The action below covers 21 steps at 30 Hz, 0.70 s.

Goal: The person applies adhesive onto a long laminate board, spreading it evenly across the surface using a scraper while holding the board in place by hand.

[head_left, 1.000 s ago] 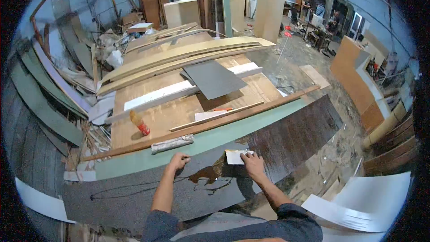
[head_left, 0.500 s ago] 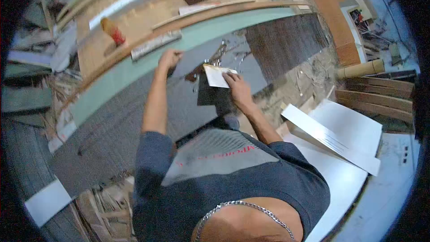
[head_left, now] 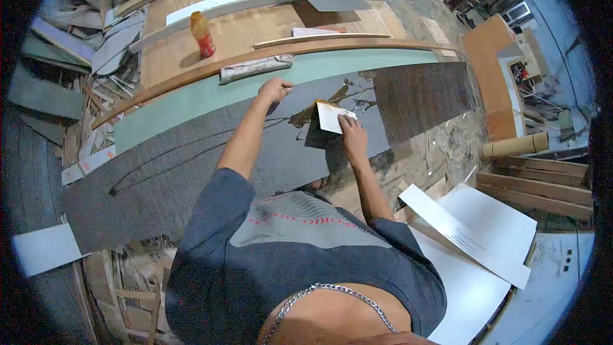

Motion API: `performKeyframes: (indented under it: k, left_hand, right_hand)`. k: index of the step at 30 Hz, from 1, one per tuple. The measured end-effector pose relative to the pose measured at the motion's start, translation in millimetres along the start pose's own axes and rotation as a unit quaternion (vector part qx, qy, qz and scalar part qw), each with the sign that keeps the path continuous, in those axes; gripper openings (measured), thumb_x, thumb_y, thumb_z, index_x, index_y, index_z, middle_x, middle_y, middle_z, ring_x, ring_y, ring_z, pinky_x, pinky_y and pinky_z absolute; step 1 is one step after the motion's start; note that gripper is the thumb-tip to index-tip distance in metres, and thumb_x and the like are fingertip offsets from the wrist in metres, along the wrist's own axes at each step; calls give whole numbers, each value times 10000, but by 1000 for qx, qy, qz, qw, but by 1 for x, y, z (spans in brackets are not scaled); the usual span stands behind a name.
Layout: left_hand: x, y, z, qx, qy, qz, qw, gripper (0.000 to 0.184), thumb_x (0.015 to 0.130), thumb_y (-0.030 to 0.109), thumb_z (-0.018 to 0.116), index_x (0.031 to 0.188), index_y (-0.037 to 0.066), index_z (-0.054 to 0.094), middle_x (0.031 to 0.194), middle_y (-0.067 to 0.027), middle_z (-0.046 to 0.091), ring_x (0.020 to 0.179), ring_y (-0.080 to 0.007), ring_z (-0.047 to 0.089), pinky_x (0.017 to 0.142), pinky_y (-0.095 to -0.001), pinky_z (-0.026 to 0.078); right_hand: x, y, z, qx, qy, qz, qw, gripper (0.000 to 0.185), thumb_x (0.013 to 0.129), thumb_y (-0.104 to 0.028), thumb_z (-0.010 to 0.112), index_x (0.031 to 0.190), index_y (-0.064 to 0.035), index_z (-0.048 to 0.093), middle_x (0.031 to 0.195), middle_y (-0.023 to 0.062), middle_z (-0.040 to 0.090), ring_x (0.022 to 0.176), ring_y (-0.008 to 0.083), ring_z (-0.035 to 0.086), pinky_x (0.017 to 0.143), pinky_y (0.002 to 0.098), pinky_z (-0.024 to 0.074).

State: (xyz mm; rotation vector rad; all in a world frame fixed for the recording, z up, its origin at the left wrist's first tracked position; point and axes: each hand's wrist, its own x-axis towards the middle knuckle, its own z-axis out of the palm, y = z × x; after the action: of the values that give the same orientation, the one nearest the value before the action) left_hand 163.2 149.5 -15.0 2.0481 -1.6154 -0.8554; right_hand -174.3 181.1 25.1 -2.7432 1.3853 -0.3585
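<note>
Dark panel (head_left: 185,150) under brown puddle (head_left: 304,117). White card (head_left: 329,119) just right of puddle, pinched in right hand (head_left: 355,137), coated edge on far side; left hand (head_left: 274,90) beyond puddle's left part, fingers curled, contents indiscernible.

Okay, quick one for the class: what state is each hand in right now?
Left hand: fingers drawn closed; no object visible in them.
Right hand: closed on the white card.
</note>
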Motion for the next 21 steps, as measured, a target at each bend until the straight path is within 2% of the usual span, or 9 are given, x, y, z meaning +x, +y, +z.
performKeyframes:
  k: [1, 4, 7, 8, 10, 14, 16, 20, 21]
  left_hand:
    - [1, -4, 1, 6, 23, 25, 999, 290, 892, 358, 682, 1177, 320, 715, 1118, -91, 717, 1034, -315, 678, 893, -438, 537]
    - [-6, -7, 10, 18, 39, 54, 998, 283, 896, 366, 676, 1171, 321, 717, 1129, -97, 711, 1038, -312, 677, 896, -436, 535]
    - [-21, 6, 8, 5, 23, 24, 999, 271, 901, 369, 668, 1163, 320, 721, 1136, -105, 706, 1041, -315, 676, 909, -431, 528]
    - [-16, 11, -2, -15, 26, -2, 1000, 266, 905, 370, 664, 1158, 318, 723, 1137, -108, 704, 1042, -318, 675, 917, -428, 525]
    - [-9, 0, 8, -27, 32, 10, 999, 263, 905, 374, 663, 1156, 326, 723, 1140, -102, 706, 1056, -324, 670, 926, -436, 519]
    - [-15, 12, 0, -19, 35, -11, 999, 293, 913, 361, 672, 1197, 300, 708, 1147, -115, 706, 1068, -329, 662, 917, -431, 515]
    - [-22, 11, 3, -5, 57, -24, 998, 283, 895, 411, 675, 1171, 364, 710, 1143, -93, 709, 1062, -330, 664, 904, -460, 524]
    - [-12, -5, 15, 4, 39, 13, 999, 276, 904, 412, 667, 1172, 365, 709, 1143, -92, 709, 1064, -325, 664, 900, -456, 524]
    - [-11, -5, 14, -6, 27, 5, 1000, 272, 907, 409, 664, 1171, 363, 710, 1143, -92, 710, 1064, -324, 665, 901, -456, 524]
  right_hand:
    - [5, 12, 5, -18, 49, -22, 998, 433, 893, -74, 499, 1308, -152, 596, 1281, 88, 625, 1133, 288, 618, 829, 437, 518]
    - [18, 51, 10, -49, 58, 5, 997, 436, 887, -78, 505, 1303, -159, 605, 1264, 100, 632, 1065, 310, 650, 841, 423, 525]
    - [32, 87, -2, 14, 86, -37, 996, 428, 872, -39, 499, 1267, -139, 634, 1223, 126, 661, 1138, 308, 621, 914, 406, 511]
    - [40, 91, -15, 16, 49, -28, 998, 461, 858, -14, 500, 1278, -149, 631, 1246, 121, 654, 1169, 303, 609, 943, 404, 500]
    - [52, 105, -25, -41, 26, -46, 998, 481, 854, -14, 497, 1294, -161, 625, 1277, 117, 642, 1183, 302, 603, 960, 415, 495]
    - [78, 132, -30, -29, 12, -49, 998, 505, 832, 6, 514, 1288, -174, 636, 1283, 118, 642, 1190, 309, 600, 965, 429, 492]
    - [88, 152, -22, -33, 13, -32, 999, 512, 827, 8, 523, 1281, -192, 649, 1285, 119, 643, 1195, 313, 598, 973, 427, 490]
    - [107, 179, -17, 20, 15, -29, 999, 489, 838, -46, 544, 1294, -192, 643, 1294, 131, 635, 1185, 322, 603, 972, 418, 497]
    - [102, 174, -27, -3, 49, -59, 997, 471, 848, -70, 554, 1293, -201, 636, 1279, 97, 646, 1127, 310, 624, 905, 417, 518]
